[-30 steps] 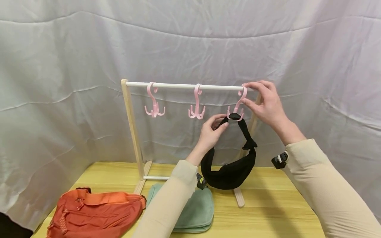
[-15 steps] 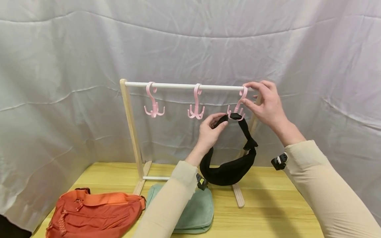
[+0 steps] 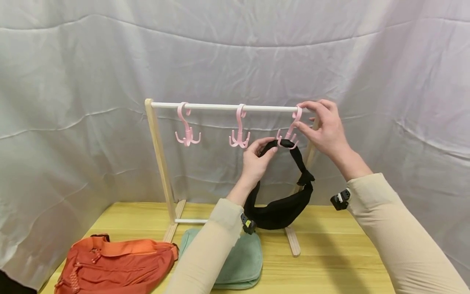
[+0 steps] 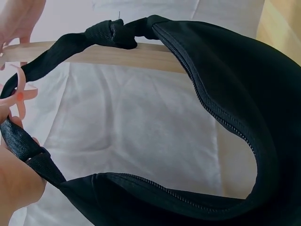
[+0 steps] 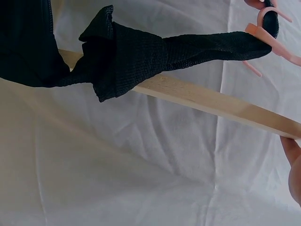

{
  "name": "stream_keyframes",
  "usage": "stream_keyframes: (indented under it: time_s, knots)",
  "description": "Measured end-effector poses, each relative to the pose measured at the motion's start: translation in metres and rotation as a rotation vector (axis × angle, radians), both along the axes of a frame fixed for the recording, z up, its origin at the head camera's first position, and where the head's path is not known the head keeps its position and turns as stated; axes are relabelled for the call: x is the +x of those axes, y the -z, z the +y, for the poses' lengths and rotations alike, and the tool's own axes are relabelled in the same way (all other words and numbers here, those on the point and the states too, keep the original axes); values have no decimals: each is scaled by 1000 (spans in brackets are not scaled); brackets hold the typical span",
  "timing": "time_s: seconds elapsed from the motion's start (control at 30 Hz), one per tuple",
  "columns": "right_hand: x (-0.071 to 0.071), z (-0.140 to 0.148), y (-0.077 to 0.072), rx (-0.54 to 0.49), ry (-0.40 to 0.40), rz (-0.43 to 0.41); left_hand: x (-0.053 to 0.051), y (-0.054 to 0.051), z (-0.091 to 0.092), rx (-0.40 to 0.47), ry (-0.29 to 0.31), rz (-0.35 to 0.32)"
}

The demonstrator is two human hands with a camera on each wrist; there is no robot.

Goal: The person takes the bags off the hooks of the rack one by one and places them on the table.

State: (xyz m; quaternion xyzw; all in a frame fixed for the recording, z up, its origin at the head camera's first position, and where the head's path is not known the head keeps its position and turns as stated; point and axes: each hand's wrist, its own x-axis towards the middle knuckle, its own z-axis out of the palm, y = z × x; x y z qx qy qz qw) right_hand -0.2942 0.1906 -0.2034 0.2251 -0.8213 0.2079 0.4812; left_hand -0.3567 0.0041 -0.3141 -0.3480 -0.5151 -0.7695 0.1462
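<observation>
A black zippered bag (image 3: 280, 212) with a knotted strap hangs in a loop from the right pink hook (image 3: 291, 131). The strap passes over the prongs of that hook. My left hand (image 3: 255, 162) pinches the strap just left of the prongs. Up by the rail, my right hand (image 3: 324, 130) holds the hook's curved stem between thumb and fingers, and the hook leans. The strap's knot (image 5: 127, 61) is close up in the right wrist view. In the left wrist view the zipper (image 4: 221, 120) runs along the bag's edge, and the prongs (image 4: 19, 96) show beside the strap.
The hooks hang on the white rail (image 3: 213, 106) of a wooden stand (image 3: 160, 163). Two more pink hooks hang leftward, a middle hook (image 3: 240, 126) and a left hook (image 3: 185, 124). On the table (image 3: 330, 261) lie an orange-red bag (image 3: 117, 265) and a green folded item (image 3: 240, 261), partly behind my left sleeve.
The black bag's lower part has risen slightly, and the right hook's prongs tilt a little more. Both hands keep their holds. The whole head view has shifted slightly.
</observation>
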Motion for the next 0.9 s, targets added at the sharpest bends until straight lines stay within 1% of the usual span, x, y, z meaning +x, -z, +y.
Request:
stream_keyframes:
  time_s: [0.1,0.33,0.63,0.9]
  knots:
    - [-1,0,1,1,-2,11,0,-2,-1,3,0,0]
    - [-4,0,1,0,-3,28,1,-6,-5,-22,0,-8]
    - [-5,0,3,-10,4,12,0,-9,-5,-14,14,-8]
    - [-4,1,4,-16,21,-4,0,-12,-4,-38,10,-2]
